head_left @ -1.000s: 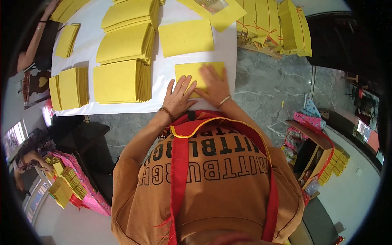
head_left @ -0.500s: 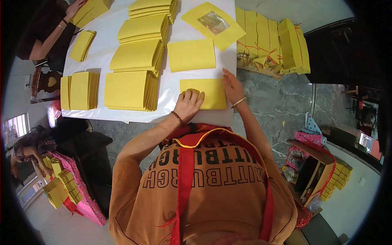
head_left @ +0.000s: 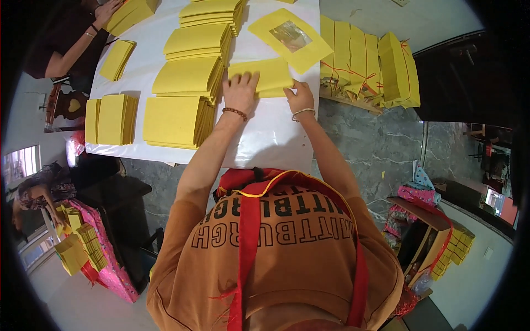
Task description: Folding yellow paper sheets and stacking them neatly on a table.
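Note:
Two folded yellow paper pieces lie overlapping on the white-covered table, slightly out of line. My left hand rests on their left end with its fingers stretched out. At the near right corner, my right hand has thumb and fingers closed on the yellow paper's edge. Just beyond lies a yellow sheet with a clear window, spread at an angle. To the left of my left hand stand thick stacks of folded yellow paper, in a row running away from me.
Smaller yellow stacks are at the table's left side. A co-worker's hand touches yellow paper at the far left. Tied yellow bundles stand beyond the table's right edge. A wooden shelf is at the right.
Both hands have moved away from me along the table. The near yellow piece has gone from the table's front and now overlaps the farther one. My right hand has closed on the paper's edge.

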`<state>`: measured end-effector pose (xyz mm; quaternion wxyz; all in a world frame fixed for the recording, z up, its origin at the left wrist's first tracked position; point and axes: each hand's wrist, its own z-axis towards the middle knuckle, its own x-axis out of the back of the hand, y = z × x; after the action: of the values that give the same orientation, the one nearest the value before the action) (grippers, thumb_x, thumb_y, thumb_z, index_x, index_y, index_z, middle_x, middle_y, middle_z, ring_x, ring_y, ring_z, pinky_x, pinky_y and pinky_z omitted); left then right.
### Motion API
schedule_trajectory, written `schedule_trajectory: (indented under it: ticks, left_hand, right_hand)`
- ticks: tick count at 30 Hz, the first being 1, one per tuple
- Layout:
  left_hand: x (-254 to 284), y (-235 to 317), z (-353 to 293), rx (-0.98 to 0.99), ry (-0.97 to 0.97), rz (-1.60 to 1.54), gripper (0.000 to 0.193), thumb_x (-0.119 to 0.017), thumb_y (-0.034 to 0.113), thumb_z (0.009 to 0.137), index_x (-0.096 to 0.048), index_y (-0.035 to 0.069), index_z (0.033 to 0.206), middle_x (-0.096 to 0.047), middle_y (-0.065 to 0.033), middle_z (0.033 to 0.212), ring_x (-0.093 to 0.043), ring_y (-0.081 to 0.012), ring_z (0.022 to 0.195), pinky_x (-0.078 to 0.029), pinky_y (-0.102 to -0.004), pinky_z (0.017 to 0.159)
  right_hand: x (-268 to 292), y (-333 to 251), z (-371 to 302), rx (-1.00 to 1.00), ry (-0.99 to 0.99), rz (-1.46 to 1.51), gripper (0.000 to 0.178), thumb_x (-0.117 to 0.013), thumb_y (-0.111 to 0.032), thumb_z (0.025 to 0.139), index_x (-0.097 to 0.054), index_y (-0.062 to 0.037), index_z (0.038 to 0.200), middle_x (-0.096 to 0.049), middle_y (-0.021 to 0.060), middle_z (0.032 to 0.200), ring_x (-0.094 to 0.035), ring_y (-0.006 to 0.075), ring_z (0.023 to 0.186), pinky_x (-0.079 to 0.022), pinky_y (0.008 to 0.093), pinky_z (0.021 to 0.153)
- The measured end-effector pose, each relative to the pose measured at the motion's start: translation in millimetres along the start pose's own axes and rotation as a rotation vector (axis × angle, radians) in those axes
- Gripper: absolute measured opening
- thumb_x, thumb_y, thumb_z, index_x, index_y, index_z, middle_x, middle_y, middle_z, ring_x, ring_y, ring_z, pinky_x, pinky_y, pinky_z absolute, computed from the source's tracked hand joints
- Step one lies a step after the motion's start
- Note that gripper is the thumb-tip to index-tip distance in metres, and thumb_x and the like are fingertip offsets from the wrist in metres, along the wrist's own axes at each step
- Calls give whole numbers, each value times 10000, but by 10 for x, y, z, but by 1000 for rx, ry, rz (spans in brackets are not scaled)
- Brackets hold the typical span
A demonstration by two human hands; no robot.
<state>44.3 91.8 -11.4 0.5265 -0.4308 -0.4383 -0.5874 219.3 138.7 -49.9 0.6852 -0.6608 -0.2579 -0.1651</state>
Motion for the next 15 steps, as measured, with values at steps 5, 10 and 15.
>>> schedule_trajectory:
  ticks: [5,10,15]
  left_hand:
    - [-26,33,47,-43,-136,-22,612,-642,161,697,-434,167,1273,-423,-58,1272,-396,-264,1142,-316,-523,883]
    - [86,99,42,94,-368,-133,643,-595,189,749,-333,157,1335,-301,-91,1385,-288,-304,1255,-260,-592,931]
    - [51,137,62,46,-401,50,652,-563,242,782,-276,123,1355,-252,-136,1406,-238,-331,1284,-231,-615,938]
  right_hand:
    - [5,132,32,-73,-6,116,268,-572,-162,776,-605,-126,1040,-556,111,938,-573,278,838,-460,360,735]
    - [138,142,135,-1,-2,76,303,-542,-80,743,-607,-109,1038,-554,124,939,-567,277,846,-460,353,740]
    - [441,195,761,107,231,-56,429,-581,-101,721,-539,-106,1148,-531,157,1058,-531,314,966,-431,381,827]
